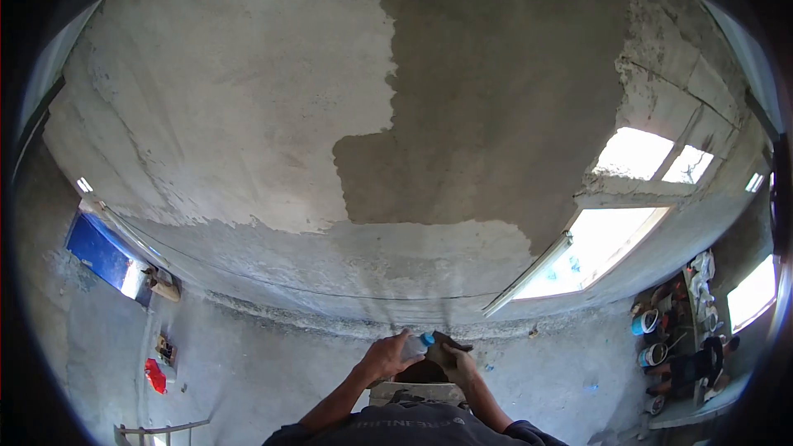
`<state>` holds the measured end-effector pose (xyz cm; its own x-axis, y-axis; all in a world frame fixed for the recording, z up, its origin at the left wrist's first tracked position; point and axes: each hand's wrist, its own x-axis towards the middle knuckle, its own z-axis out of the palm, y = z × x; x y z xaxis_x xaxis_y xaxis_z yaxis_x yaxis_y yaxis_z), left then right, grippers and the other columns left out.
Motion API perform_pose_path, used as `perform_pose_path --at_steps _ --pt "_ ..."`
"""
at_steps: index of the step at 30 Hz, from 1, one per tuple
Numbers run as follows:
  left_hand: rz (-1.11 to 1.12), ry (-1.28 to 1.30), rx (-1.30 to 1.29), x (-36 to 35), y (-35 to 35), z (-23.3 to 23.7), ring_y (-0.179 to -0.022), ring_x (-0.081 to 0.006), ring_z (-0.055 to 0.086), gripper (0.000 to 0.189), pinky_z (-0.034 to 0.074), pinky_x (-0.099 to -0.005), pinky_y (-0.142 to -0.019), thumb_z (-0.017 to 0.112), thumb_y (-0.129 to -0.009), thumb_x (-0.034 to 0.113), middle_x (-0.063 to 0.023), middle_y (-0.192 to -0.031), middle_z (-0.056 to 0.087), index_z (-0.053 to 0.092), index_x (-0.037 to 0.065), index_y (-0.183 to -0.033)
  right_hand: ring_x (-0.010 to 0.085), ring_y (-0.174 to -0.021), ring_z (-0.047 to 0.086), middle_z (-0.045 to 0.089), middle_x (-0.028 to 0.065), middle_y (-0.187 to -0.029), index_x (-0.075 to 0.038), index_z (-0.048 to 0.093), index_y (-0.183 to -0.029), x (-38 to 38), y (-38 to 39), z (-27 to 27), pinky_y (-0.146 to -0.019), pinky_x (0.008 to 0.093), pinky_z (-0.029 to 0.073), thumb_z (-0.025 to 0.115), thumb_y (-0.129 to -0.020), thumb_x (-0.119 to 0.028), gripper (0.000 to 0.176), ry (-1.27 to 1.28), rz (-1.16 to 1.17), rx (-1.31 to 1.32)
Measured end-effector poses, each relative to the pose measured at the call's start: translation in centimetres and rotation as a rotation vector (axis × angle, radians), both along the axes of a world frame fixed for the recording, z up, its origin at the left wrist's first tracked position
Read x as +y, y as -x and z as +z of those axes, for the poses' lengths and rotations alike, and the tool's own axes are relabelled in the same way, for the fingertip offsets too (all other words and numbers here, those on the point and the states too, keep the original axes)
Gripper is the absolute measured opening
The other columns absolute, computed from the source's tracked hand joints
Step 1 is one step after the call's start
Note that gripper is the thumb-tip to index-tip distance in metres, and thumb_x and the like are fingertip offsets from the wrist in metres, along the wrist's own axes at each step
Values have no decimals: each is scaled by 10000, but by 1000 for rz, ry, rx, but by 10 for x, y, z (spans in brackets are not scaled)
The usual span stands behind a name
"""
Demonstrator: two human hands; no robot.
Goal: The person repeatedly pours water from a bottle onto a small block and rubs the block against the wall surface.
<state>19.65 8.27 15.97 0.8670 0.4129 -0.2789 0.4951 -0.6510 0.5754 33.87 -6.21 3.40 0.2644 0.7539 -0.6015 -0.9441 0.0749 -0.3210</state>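
Note:
My left hand [385, 357] is closed around a clear plastic bottle [415, 346] with a blue cap, held tilted in front of my chest. Just to its right, my right hand [459, 363] grips a dark, flat tool [442, 348], whose exact shape is hard to make out. The bottle cap is close to the tool; whether they touch I cannot tell. Below both hands is a board or platform edge [417, 391]. Ahead stands a wall with a darker, wet-looking plaster patch [496, 99] beside lighter, dry-looking plaster [248, 99].
A window opening [591, 252] is at the right of the wall. At far right a person [698, 366] is near buckets [652, 354] and a cluttered shelf. A red item [155, 376] lies on the floor at left, near a metal rail [165, 429] and a blue door [97, 246].

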Motion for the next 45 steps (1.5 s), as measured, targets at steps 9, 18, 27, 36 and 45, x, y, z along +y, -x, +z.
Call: perform_pose_path --at_steps 9,18,27,36,45 --pt "-294 -200 77 10 -51 19 -819 -392 607 545 483 -458 -735 671 -694 326 -241 -863 618 466 -9 -1072 255 -1028 564 567 136 -1158 4 515 -1177 17 -38 31 -869 410 466 506 -883 -142 329 -91 -86 -142" --pt "-268 -432 214 10 -90 63 -833 -380 629 438 506 -445 -741 655 -659 135 -224 -856 635 491 8 -1044 284 -983 574 569 151 -1072 27 492 -1149 32 -50 56 -872 444 491 481 -897 -98 282 -142 -150 -83" --pt "-287 -517 62 23 -95 51 -774 -363 643 474 528 -428 -680 660 -651 113 -199 -808 633 495 25 -1086 294 -1011 574 560 185 -1117 62 479 -1157 33 -73 69 -923 441 465 459 -885 -70 303 -185 -240 -111" --pt "-261 -541 108 27 -103 63 -778 -374 635 482 511 -447 -695 692 -703 184 -190 -796 644 508 47 -1126 267 -919 615 589 180 -1017 71 514 -1087 42 -66 68 -858 398 511 425 -907 -68 244 -81 -53 -75" --pt "-109 -417 -191 43 -102 60 -819 -376 624 492 512 -441 -685 696 -747 252 -194 -906 625 469 63 -1141 227 -989 585 590 118 -1068 25 524 -1118 50 -98 71 -902 367 476 587 -855 -67 286 -269 -380 -211"
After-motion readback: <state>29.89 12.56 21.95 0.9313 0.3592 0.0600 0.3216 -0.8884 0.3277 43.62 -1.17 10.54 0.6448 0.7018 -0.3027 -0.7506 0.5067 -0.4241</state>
